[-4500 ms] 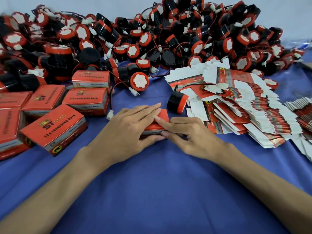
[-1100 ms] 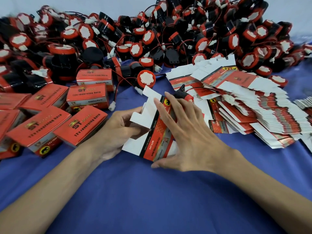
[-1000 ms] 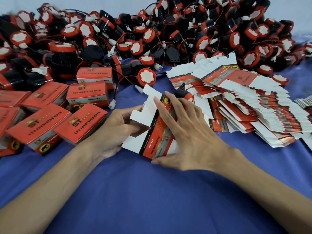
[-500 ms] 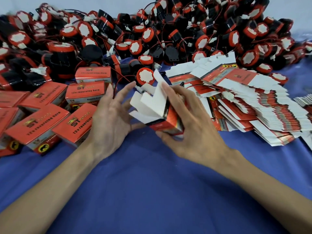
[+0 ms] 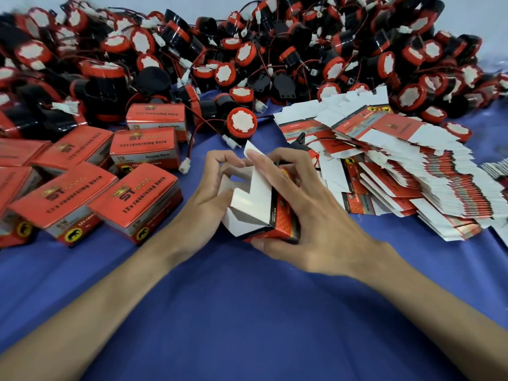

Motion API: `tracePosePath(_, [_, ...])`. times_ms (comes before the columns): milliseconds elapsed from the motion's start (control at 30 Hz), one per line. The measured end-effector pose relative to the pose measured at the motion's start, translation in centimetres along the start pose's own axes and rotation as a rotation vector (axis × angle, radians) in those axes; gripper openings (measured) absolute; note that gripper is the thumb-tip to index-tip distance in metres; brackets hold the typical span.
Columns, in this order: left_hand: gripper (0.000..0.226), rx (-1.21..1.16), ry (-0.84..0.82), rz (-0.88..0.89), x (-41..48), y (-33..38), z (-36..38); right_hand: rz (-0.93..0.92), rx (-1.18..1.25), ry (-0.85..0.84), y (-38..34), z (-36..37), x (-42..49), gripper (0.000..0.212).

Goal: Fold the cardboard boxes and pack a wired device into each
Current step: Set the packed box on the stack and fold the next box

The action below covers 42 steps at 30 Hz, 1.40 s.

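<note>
A half-formed red and white cardboard box (image 5: 257,207) sits between my hands at the middle of the blue cloth, its white flaps standing up. My right hand (image 5: 308,215) grips its red side, thumb under the near corner and fingers curled over the top. My left hand (image 5: 204,204) holds the white flaps from the left, fingers curled in on them. A black and red wired device (image 5: 240,123) lies just behind. A fanned stack of flat boxes (image 5: 398,171) lies to the right.
Several closed red boxes (image 5: 137,202) lie at the left. A big heap of black and red wired devices (image 5: 247,50) fills the back of the table. Blue cloth (image 5: 233,312) covers the near part, under my forearms.
A closed box was pushed to the left group, and a flat box was picked up and opened into a tube. My left hand, spread half a second ago, has closed onto the flaps.
</note>
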<state>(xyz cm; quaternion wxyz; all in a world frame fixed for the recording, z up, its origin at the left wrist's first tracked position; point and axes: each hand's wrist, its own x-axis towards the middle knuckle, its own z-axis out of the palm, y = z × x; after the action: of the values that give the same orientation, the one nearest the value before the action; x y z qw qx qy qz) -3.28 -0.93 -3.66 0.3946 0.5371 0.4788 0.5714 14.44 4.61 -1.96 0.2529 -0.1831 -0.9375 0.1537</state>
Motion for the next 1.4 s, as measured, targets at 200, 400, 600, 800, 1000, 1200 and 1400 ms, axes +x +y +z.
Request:
tracePosePath(200, [0.032,-0.016,-0.026,0.077,-0.8,0.2,-0.1,-0.065,0.023,0.085,0.3,0.2,0.3,0.094])
tracePosePath(400, [0.05,-0.041,-0.119,-0.011,-1.0,-0.4,-0.5,-0.096,0.056,0.093,0.5,0.2,0.2,0.082])
tracePosePath(600, [0.074,0.005,-0.149,-0.035,-1.2,0.1,-0.5,-0.133,0.011,0.06,0.6,-0.3,0.3,0.059])
tracePosePath(800, [0.091,0.036,-0.213,-0.027,-1.3,0.8,-0.3,-0.151,0.006,0.11,1.1,-0.2,0.3,0.041])
tracePosePath(1000, [0.101,0.045,-0.178,-0.016,-1.4,0.9,-0.1,-0.115,0.059,0.146,1.2,-0.2,0.2,0.037])
tracePosePath(1200, [0.07,0.063,-0.117,0.017,-1.5,1.4,0.7,-0.086,0.102,0.205,1.4,-0.1,0.4,0.036])
tracePosePath(1400, [0.041,0.046,-0.066,0.028,-1.3,1.3,0.5,-0.043,0.132,0.172,1.4,-0.1,0.2,0.038])
